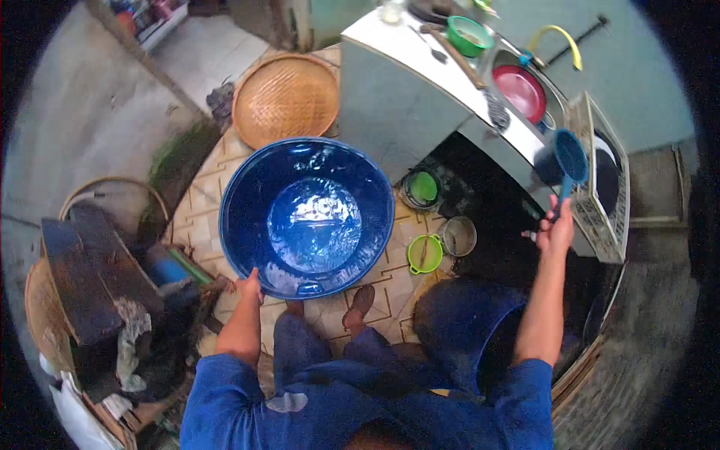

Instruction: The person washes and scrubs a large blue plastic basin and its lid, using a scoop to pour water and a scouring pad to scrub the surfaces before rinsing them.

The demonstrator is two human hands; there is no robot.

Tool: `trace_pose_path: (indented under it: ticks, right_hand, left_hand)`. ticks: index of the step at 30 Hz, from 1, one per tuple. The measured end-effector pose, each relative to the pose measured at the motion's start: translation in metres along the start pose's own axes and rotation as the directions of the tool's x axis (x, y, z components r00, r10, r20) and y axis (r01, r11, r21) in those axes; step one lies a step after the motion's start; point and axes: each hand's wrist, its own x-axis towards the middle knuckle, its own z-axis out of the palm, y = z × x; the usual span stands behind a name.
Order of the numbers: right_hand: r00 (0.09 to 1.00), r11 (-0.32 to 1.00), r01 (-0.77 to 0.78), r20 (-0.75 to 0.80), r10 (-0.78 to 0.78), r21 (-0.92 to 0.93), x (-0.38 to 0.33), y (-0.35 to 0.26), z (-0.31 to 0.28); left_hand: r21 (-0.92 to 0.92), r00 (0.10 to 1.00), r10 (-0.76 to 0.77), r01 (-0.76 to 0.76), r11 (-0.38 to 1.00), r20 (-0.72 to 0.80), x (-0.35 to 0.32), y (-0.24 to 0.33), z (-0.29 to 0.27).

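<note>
In front of my legs is a big round blue plastic tub (244, 225), its inner bottom shiny; whether water lies in it I cannot tell. My left hand (250, 286) grips the tub's near-left rim, with part of the fingers hidden. Out to the right, my right hand (556, 226) is closed round the handle of a blue water dipper (571, 156). The dipper is raised beside the counter, its round cup next to a pale dish rack (613, 214).
Behind the tub is a round woven tray (286, 101). A white counter (382, 41) carries a green bowl (469, 37); a red basin (519, 93) sits in the sink. Below are a lime-green strainer (425, 255) and a metal pot (458, 236). A dark blue barrel (469, 319) stands near my right leg.
</note>
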Motion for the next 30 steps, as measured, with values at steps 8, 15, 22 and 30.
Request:
trace_pose_path:
  ticks: [8, 15, 22, 30]
  right_hand:
    - [0.992, 0.999, -0.052, -0.112, 0.053, 0.01, 0.069, -0.012, -0.044]
    - [0.973, 0.992, -0.042, -0.232, 0.014, -0.119, 0.0, 0.062, -0.046]
    - [0.998, 0.807, 0.06, 0.055, -0.034, -0.587, -0.109, 0.179, -0.038]
    - [0.442, 0.312, 0.862, 0.893, -0.078, -0.399, -0.261, 0.243, 0.133]
  left_hand:
    - [0.045, 0.983, 0.084, -0.092, 0.995, 0.161, 0.01, -0.019, 0.005]
    - [-0.088, 0.953, 0.193, -0.176, 0.98, 0.235, 0.031, -0.034, -0.02]
    - [0.075, 0.875, 0.428, -0.453, 0.888, 0.224, -0.069, 0.068, -0.02]
    - [0.124, 0.711, 0.645, -0.693, 0.71, 0.28, -0.15, 0.173, 0.028]
